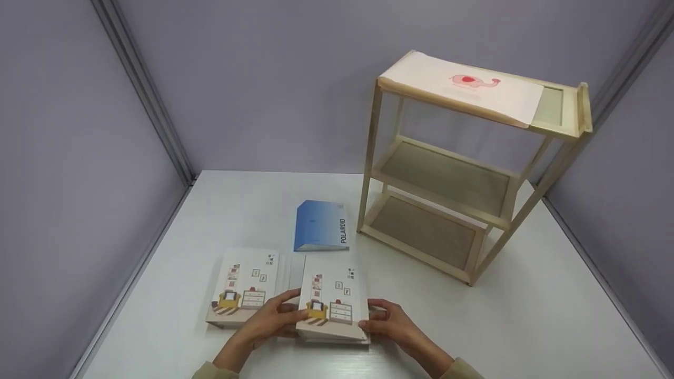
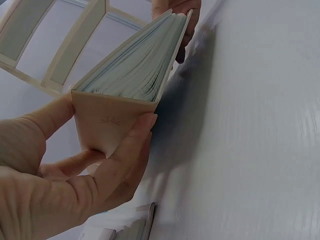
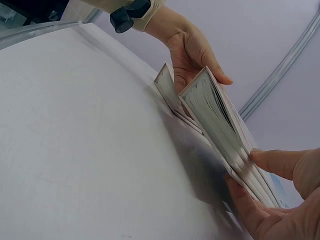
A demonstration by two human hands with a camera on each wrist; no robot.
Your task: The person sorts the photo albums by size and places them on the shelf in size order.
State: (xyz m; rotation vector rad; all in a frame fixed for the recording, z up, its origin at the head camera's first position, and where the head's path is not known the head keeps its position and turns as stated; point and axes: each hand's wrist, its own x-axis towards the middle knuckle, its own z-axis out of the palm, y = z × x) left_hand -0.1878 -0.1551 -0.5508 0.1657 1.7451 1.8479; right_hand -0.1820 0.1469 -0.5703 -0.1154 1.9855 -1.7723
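Both hands hold a white photo album (image 1: 337,295), its cover printed with a yellow armchair and a drawer chest. My left hand (image 1: 276,318) grips the spine side, thumb on one cover and fingers on the other and along the spine. At the opposite edge, my right hand (image 1: 392,323) pinches the covers between thumb and fingers. The left wrist view shows the album's page edges (image 2: 135,70) fanned between the covers, raised over the table with a shadow below. A matching white album (image 1: 247,295) lies just left of my left hand.
Beyond the held album lies a blue album (image 1: 318,226) marked POLAROID. A three-tier wooden rack (image 1: 447,176) stands at the back right of the white table (image 1: 247,210). Over its top shelf lies a white sheet (image 1: 421,76) with a pink elephant. Grey walls (image 1: 274,95) enclose the table.
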